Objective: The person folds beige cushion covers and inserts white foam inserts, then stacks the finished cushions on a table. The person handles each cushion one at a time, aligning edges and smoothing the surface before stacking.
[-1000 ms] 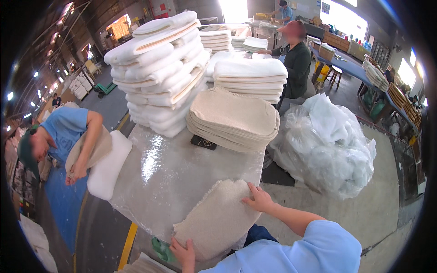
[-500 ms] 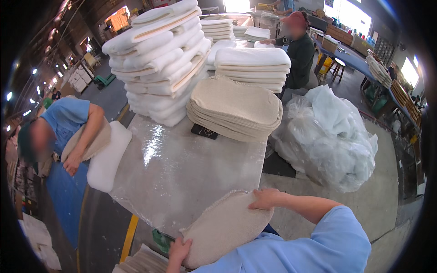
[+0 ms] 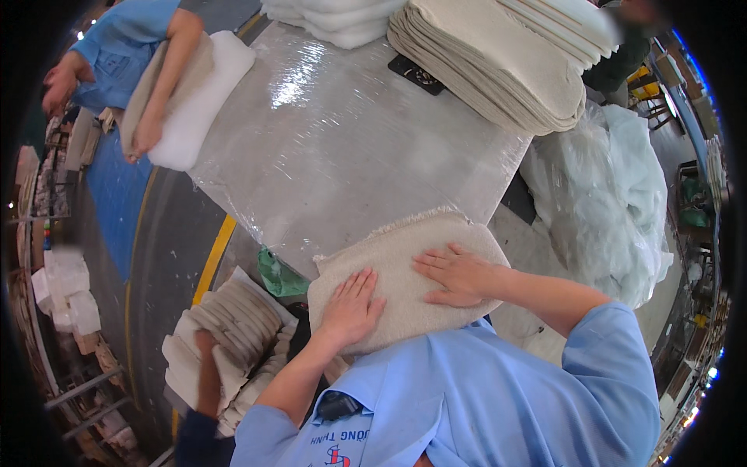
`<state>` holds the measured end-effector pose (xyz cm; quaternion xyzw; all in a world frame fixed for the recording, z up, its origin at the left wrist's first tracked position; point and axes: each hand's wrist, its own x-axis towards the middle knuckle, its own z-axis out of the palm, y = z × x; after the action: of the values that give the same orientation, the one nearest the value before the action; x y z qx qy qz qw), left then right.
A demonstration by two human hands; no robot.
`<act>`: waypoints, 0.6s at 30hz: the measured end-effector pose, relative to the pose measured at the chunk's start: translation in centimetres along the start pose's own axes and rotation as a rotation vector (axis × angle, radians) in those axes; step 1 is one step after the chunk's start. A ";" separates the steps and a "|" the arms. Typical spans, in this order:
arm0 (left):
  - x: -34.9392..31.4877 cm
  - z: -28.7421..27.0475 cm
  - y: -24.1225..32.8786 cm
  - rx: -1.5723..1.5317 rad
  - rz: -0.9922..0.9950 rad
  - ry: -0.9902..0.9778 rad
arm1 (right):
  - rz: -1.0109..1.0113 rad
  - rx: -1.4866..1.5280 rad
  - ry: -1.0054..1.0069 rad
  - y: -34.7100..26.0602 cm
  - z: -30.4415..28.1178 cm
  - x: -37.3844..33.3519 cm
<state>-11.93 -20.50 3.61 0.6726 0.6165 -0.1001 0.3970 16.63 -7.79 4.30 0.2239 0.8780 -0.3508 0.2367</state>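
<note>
A beige fabric pad cover [image 3: 397,268] with rounded corners lies on the table's near edge, against my shirt. Its far edge looks frayed. My left hand [image 3: 352,310] rests flat on the cover's left part, fingers stretched out. On its right part my right hand [image 3: 457,276] also lies flat, with the fingers spread and the thumb apart. Neither hand grips anything. Farther off, a stack of similar beige covers [image 3: 498,62] sits at the table's far right.
Plastic film covers the table [image 3: 350,156]. White padding [image 3: 334,19] is piled at its far side. A big clear plastic bag [image 3: 599,202] stands right. At left a co-worker's arm [image 3: 159,101] rests on a pad; another person's hand [image 3: 204,342] is by folded beige pieces [image 3: 233,319].
Both hands have shifted from gripping the cover's ends to lying flat on its top. The cover now sits more level across the table edge. My view has tilted down.
</note>
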 end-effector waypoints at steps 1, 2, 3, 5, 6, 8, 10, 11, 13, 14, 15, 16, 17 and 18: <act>0.1 0.1 0.0 -0.001 -0.007 0.013 | -0.008 -0.005 0.030 0.2 -0.1 0.6; 0.1 0.3 0.1 -0.002 -0.013 0.027 | 0.002 -0.006 0.024 0.4 -0.1 1.1; 0.1 0.4 0.1 -0.003 -0.018 0.040 | 0.013 -0.006 0.019 0.5 -0.2 1.8; 0.4 0.4 -0.1 -0.020 -0.020 0.044 | 0.022 -0.003 0.016 0.7 -0.5 2.5; 0.5 0.3 -0.2 -0.028 -0.020 0.045 | 0.024 0.000 0.015 0.8 -0.7 2.7; 0.8 -0.2 -0.5 -0.017 -0.090 0.044 | 0.032 0.000 0.029 1.3 -0.3 2.8; 0.8 -0.6 -1.3 0.006 -0.160 0.039 | 0.034 -0.001 0.061 1.6 0.0 2.5; 0.6 -0.8 -1.9 0.023 -0.195 0.034 | 0.107 -0.011 0.049 2.0 -0.3 2.0; 0.5 -1.0 -2.9 0.033 -0.249 0.025 | 0.253 -0.028 0.027 3.4 -1.3 0.6; 0.4 -1.0 -3.2 0.026 -0.266 0.016 | 0.279 -0.008 0.040 4.1 -1.5 0.0; 0.5 -0.9 -3.5 0.019 -0.284 0.008 | 0.305 0.012 0.054 4.7 -1.8 -0.6; 0.6 -0.7 -3.6 0.032 -0.304 0.010 | 0.332 0.034 0.064 5.2 -1.7 -0.9; 0.7 -0.6 -3.6 0.044 -0.324 0.012 | 0.340 0.036 0.085 5.4 -1.5 -0.9; 0.9 -0.5 -3.6 0.057 -0.345 0.015 | 0.347 0.038 0.106 5.5 -1.4 -0.8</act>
<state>-15.24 -19.77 1.93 0.5686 0.7226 -0.1792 0.3500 19.98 -3.41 2.84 0.3947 0.8305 -0.3089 0.2429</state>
